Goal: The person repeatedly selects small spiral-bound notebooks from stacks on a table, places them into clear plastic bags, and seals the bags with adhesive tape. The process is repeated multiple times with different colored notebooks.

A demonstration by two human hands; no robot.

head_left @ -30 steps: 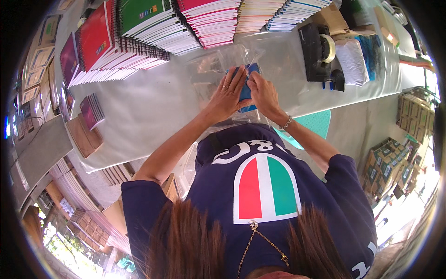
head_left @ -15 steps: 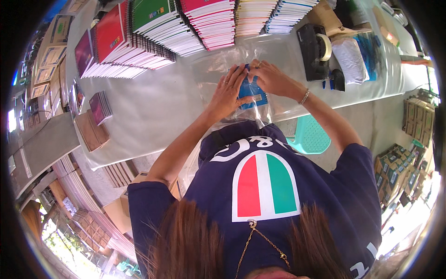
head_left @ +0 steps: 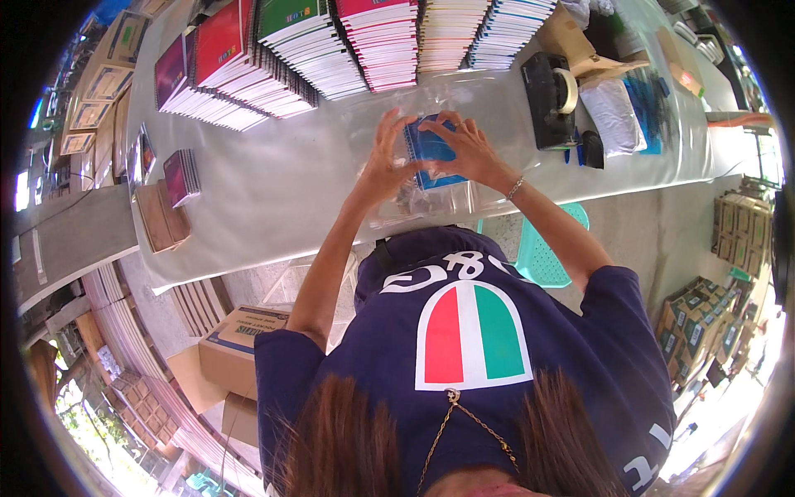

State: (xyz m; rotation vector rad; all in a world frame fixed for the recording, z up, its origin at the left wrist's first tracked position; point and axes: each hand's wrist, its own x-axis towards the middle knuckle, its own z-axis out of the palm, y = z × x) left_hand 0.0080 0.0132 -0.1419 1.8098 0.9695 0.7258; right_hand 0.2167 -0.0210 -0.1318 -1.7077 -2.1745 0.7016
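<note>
A blue spiral-bound notebook (head_left: 432, 147) lies flat on the covered table, with clear plastic (head_left: 451, 199) over and around it. My left hand (head_left: 383, 166) is at the notebook's left side, fingers spread and bent, its thumb reaching to the lower part of the cover. Over the right part of the cover arches my right hand (head_left: 476, 156), its fingers apart and curved at the upper edge. Neither hand visibly grips the notebook. Glare on the plastic hides whether fingertips touch it.
Tall stacks of coloured spiral notebooks (head_left: 377, 50) line the far side. To the right stand a black tape dispenser (head_left: 546, 99) and a white package (head_left: 613, 116). A small notebook stack (head_left: 182, 178) sits left. A green stool (head_left: 551, 248) and an open carton (head_left: 240, 340) are below.
My hands have moved apart from near the notebook's top, the left one to its left side, uncovering more of the blue cover. The view has shifted slightly.
</note>
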